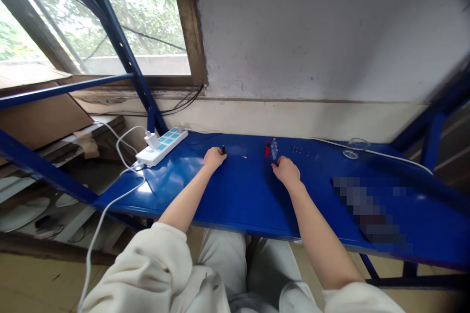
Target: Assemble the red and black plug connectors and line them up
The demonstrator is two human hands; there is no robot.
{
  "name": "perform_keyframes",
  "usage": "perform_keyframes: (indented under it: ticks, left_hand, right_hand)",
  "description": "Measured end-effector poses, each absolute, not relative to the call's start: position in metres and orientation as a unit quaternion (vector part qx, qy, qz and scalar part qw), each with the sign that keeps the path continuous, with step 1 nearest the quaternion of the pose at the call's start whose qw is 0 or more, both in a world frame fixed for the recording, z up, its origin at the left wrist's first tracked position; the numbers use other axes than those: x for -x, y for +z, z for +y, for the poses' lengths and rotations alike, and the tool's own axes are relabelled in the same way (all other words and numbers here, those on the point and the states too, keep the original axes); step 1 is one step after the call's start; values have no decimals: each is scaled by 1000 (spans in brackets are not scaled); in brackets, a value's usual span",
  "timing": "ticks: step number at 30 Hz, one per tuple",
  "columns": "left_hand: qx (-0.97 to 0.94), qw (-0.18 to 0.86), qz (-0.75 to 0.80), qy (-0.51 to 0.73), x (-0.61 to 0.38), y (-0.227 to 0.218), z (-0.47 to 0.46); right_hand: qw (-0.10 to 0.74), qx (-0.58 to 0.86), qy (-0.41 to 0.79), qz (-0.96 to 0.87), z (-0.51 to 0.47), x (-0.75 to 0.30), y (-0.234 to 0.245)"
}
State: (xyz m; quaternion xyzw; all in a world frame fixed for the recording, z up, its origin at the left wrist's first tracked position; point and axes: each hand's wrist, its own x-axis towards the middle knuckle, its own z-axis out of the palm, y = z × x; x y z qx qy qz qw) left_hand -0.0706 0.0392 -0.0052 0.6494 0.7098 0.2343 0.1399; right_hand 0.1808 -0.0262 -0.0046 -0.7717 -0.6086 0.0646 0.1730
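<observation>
My left hand (214,158) is closed, its fingertips around a small black cylinder (223,149) standing upright on the blue table. My right hand (288,171) is closed too, thumb and forefinger together low over the table. What lies between those fingers, if anything, is too small to make out. Just beyond the right fingertips stands a row of small clear plastic pieces (274,148). A slim red object (268,148) with a black part lies along their left side. Between my hands rests a tiny pale piece (244,157).
A white power strip (161,147) with a plug and cable lies at the left. Small clear bits (296,149) are scattered right of the red object. A clear glass dish (351,154) stands at the back right. A pixelated dark item (370,217) lies near the right front.
</observation>
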Motion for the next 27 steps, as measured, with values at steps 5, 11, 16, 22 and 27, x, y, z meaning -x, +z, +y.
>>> perform_keyframes:
  ticks: [5, 11, 16, 22, 27]
  left_hand:
    - [-653, 121, 723, 191, 75, 4, 33]
    - [-708, 24, 666, 233, 47, 18, 0]
    - [-835, 8, 469, 286, -6, 8, -19]
    - [-854, 1, 459, 244, -45, -13, -7]
    - [-851, -28, 472, 229, -57, -19, 8]
  right_hand:
    - [183, 770, 19, -611, -23, -181, -11]
    - [206, 773, -1, -600, -16, -178, -15]
    - [222, 776, 5, -590, -11, -176, -19]
    - [242, 766, 10, -595, -7, -179, -24]
    - [255, 762, 7, -595, -5, -181, -25]
